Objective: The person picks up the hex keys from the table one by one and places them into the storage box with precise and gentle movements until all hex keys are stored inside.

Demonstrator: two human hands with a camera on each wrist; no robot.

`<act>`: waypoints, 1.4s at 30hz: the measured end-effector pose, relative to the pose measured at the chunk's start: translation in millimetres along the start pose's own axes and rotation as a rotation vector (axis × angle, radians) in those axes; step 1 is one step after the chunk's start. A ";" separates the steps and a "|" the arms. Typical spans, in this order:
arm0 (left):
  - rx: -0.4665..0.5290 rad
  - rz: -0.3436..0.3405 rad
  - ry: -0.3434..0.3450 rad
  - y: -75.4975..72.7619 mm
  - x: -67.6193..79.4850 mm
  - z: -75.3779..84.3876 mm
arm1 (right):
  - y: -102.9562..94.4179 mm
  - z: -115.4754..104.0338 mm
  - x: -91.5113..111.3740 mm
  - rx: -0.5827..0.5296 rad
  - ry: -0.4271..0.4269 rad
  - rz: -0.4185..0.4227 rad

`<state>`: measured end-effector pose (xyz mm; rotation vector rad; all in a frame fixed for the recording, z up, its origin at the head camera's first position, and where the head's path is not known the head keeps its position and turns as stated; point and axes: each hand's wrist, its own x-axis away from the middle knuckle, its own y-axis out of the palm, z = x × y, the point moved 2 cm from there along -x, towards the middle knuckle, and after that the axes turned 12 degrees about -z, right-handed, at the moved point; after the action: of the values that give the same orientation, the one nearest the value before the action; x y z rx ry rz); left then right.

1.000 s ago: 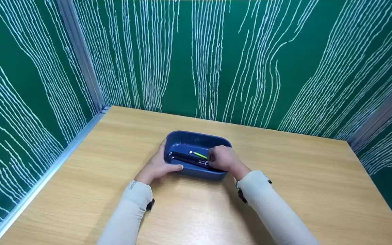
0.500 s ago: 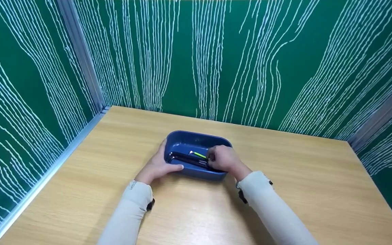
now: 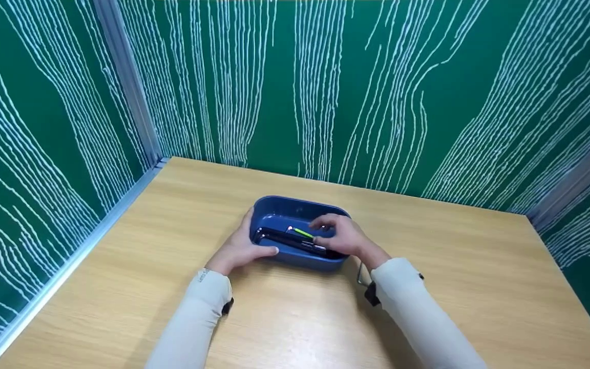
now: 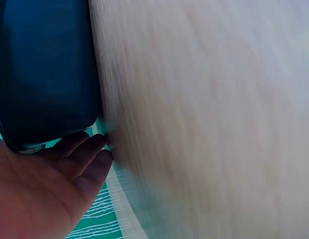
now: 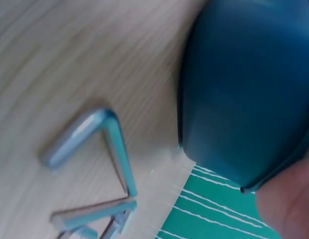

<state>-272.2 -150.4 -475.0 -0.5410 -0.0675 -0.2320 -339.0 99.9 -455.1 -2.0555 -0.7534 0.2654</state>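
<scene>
- Two bare hands are placed at one container: by the left hand (image 3: 243, 248), one end of a deep, dark blue, round-cornered rectangular box (image 3: 300, 260) is clasped, the thumb laid along the near wall and the fingers against the end wall.
- At the opposite end of the box, the right hand (image 3: 345, 236) is held over the opening, thumb and forefinger spread apart; whether anything is touched by the thumb tip cannot be told.
- Just by that thumb, the silver-banded end of a long, glossy black rod-like item (image 3: 285, 238) is seen; it is laid inside the box, its other end pointed toward the left hand.
- Beside the same thumb, a thin lime-green stick (image 3: 303, 233) with a pale tip is laid in the box, on the far side of the black item.
- Near the right wrist, outside the box, bent silvery metal rods (image 5: 84, 133) are laid on a light wood-grain table (image 3: 285, 318).
- Behind the hands, the forearms are covered by pale sleeves (image 3: 197, 302), with black pieces (image 3: 372, 294) worn at the wrists.
- Well beyond both hands, the table is bordered by green walls (image 3: 278, 92) patterned with wavy white lines.
</scene>
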 end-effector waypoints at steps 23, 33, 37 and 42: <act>0.003 0.010 0.005 1.1 -0.3 1.9 | -31.2 14.4 41.0 -0.020 -0.123 0.141; 0.007 0.011 0.032 -0.7 -0.9 1.0 | -39.9 29.0 54.6 0.014 -0.083 0.239; -0.001 0.009 -0.004 -0.1 -0.4 0.7 | -41.4 33.8 58.9 0.028 -0.057 0.247; 0.004 0.007 -0.010 0.6 0.3 0.6 | -42.9 39.8 65.0 0.048 0.006 0.233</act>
<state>-271.8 -149.7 -474.7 -0.5379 -0.0759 -0.2223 -323.3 183.9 -436.5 -2.0974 -0.4989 0.4044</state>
